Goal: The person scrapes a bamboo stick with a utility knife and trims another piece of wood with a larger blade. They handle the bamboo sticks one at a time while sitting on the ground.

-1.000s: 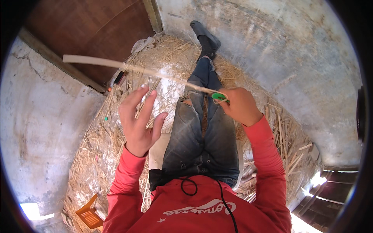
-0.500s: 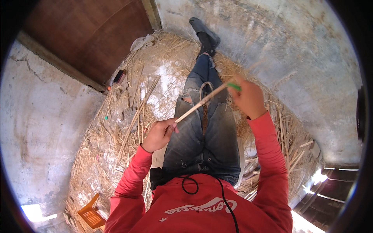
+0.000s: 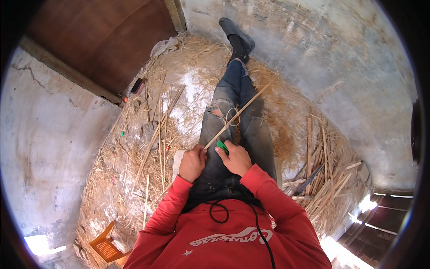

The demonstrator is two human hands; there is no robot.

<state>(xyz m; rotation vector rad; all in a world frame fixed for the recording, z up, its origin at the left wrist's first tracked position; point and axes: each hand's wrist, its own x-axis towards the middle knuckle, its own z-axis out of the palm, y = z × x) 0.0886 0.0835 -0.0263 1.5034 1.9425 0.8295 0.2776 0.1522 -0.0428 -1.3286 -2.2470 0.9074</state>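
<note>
My left hand [image 3: 192, 162] is closed around the near end of a thin bamboo stick [image 3: 245, 107], which slants up and away to the right above my legs. A thin curled shaving [image 3: 238, 117] hangs off the stick about midway. Close by on the right, my right hand [image 3: 236, 158] grips a small green-handled knife [image 3: 222, 147]. The knife's tip is beside the stick, near my left hand; its blade hardly shows, and I cannot tell whether it touches.
Straw and shavings [image 3: 121, 166] cover the floor around my outstretched legs. Split sticks [image 3: 329, 166] are piled on the right, with longer ones [image 3: 156, 130] on the left. An orange plastic piece [image 3: 105, 249] lies lower left. Walls [image 3: 358, 58] and a brown door [image 3: 107, 40] enclose the space.
My right hand has come down and toward me with the knife, from the stick's far part to near my left hand. My left hand has shifted slightly right and nearer me.
</note>
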